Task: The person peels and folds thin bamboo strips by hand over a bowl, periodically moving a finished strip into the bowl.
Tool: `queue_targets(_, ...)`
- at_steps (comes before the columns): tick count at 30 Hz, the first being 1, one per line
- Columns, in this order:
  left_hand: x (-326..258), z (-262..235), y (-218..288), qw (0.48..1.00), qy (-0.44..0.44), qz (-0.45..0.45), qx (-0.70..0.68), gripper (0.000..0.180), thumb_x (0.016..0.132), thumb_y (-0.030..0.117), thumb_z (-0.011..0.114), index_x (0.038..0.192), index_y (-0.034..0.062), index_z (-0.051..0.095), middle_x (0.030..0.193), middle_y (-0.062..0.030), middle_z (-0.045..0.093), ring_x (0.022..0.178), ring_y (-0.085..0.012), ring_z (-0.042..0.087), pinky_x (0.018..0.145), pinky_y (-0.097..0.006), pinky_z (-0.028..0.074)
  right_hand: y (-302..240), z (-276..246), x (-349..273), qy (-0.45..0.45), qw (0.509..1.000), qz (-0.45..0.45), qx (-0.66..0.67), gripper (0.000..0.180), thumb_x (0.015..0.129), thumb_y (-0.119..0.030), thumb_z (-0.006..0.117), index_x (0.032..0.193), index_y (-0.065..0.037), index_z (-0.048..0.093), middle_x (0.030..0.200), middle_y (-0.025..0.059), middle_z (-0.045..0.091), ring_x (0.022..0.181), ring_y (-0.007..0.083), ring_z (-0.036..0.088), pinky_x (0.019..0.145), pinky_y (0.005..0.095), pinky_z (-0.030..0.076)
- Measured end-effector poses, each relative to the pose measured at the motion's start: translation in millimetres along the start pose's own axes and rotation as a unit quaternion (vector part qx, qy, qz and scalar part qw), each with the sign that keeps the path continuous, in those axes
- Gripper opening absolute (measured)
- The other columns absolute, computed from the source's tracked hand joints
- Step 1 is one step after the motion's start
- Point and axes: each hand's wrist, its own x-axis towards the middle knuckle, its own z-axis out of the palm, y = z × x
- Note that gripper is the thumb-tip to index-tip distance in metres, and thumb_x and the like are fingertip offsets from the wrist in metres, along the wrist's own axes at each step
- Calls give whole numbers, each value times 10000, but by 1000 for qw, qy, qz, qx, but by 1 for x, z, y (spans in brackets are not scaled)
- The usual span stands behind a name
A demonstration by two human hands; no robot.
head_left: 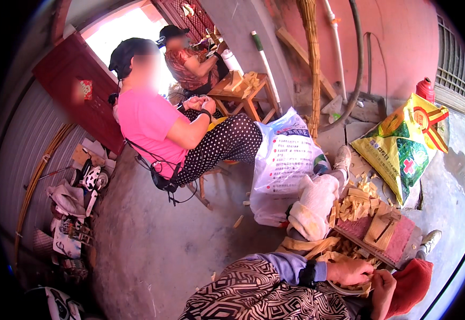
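Note:
My left hand (351,271), with a black band at the wrist and a striped purple sleeve, is closed, its fingertips bent together. Close against it is my right hand (383,287), also closed in a pinch. Whatever lies between the fingertips is too small to make out. Just under the hands the pale rim of a round container (344,290) shows, with tan strips in it. Beyond them a wooden block (382,228) with a dark slim piece on it rests on a red-covered board (356,234). Loose tan flat pieces (359,201) are heaped behind the board.
A white printed sack (283,170) stands ahead, beside a yellow-green bag (398,144) farther right. A person in a pink shirt (150,122) sits at the left, hands together. Another person (190,61) works behind, near a small wooden stool (243,90). Clutter (75,213) lines the left wall.

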Motion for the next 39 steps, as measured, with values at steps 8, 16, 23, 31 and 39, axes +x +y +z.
queue_targets(8,10,14,-35,992,48,-72,-95,199,921,159,496,882,-24,564,649,-104,573,621,-193,569,589,-356,458,9,27,-3,45,983,-135,-112,251,877,-14,540,1119,46,560,979,171,586,817,243,622,728,312,496)
queue_targets(16,-2,-2,-15,936,-26,-186,-299,220,939,172,508,777,38,571,644,24,495,570,-75,441,500,-255,369,20,17,-13,-41,994,-41,-97,198,787,27,597,984,43,609,734,79,592,683,178,575,627,287,458)
queue_targets(23,-9,-9,-8,998,-30,-6,50,239,853,256,594,832,19,613,755,-176,631,734,-338,633,650,-430,463,-12,3,-10,-106,992,69,6,187,921,-137,549,1055,-41,637,672,37,550,596,87,467,523,240,384)
queue_targets(31,-6,-9,4,996,-4,-47,70,255,852,254,561,770,20,617,737,-202,625,714,-388,618,633,-467,463,51,30,0,93,992,24,80,249,961,-131,522,749,-21,591,574,-42,468,510,29,382,457,202,293)
queue_targets(39,6,-44,9,992,87,52,79,274,827,250,612,669,27,595,652,-176,589,610,-350,598,560,-422,451,-14,36,-5,-134,979,114,99,275,920,-151,565,705,12,619,522,-52,484,480,32,407,439,227,305)
